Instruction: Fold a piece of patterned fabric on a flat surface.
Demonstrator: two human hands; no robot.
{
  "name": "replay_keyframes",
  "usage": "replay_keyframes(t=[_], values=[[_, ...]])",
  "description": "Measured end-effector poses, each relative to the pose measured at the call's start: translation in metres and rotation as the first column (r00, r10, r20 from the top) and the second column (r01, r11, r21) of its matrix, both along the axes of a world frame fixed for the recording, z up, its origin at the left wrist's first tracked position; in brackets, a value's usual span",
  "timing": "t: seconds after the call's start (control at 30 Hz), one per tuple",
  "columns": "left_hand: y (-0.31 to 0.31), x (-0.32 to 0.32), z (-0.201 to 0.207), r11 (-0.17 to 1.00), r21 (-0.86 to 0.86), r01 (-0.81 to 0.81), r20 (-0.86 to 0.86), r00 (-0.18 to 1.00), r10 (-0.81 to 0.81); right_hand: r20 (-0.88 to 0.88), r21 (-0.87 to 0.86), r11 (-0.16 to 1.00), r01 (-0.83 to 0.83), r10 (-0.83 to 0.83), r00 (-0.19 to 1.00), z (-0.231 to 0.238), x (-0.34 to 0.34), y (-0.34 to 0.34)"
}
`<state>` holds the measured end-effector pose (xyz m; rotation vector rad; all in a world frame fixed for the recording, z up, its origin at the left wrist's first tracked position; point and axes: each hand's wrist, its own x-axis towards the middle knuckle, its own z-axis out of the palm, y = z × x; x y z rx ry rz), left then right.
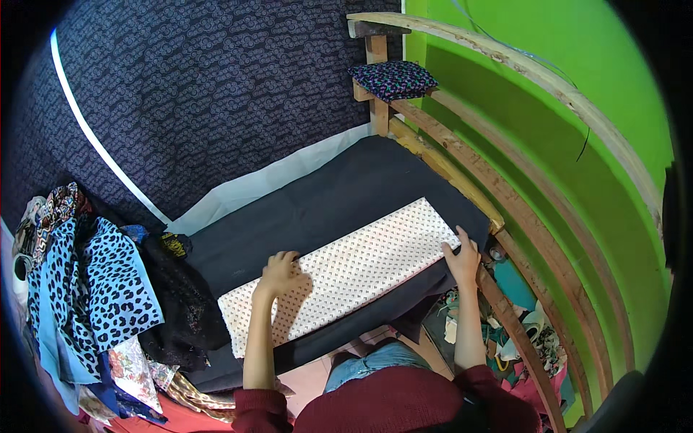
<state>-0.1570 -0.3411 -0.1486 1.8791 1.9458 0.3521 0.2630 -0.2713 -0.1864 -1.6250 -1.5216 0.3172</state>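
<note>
A long folded white cloth with a small dark print lies flat on a table covered in dark cloth. My left hand is over the far edge of its left part, fingers loosely bent and nothing seen gripped; a shadow falls on the print beside it. At the right end, my right hand touches the cloth's short edge, with thumb and fingers apart.
Heaped clothes and fabrics, including a blue leopard-print piece, are at the left. Curving wooden rails run along the green wall. A patterned cushion sits on the frame. Mixed items lie below the rails.
</note>
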Motion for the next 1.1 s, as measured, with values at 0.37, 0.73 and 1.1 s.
replay_keyframes(t=[0.37,0.73,1.1], values=[[0.111,0.072,0.018,0.889,-0.201,0.412,0.042,0.910,-0.412,0.202,-0.542,0.840,0.001,0.129,0.971,0.013,0.026,0.045],[0.140,0.064,0.007,0.564,-0.384,0.731,0.822,0.549,-0.152,-0.782,-0.047,0.931,-0.363,0.192,0.593,0.037,-0.002,0.013],[0.130,0.023,0.037,0.868,-0.208,0.450,0.905,0.426,-0.004,-0.976,0.163,0.785,-0.598,0.038,-0.216,0.002,-0.150,-0.026]])
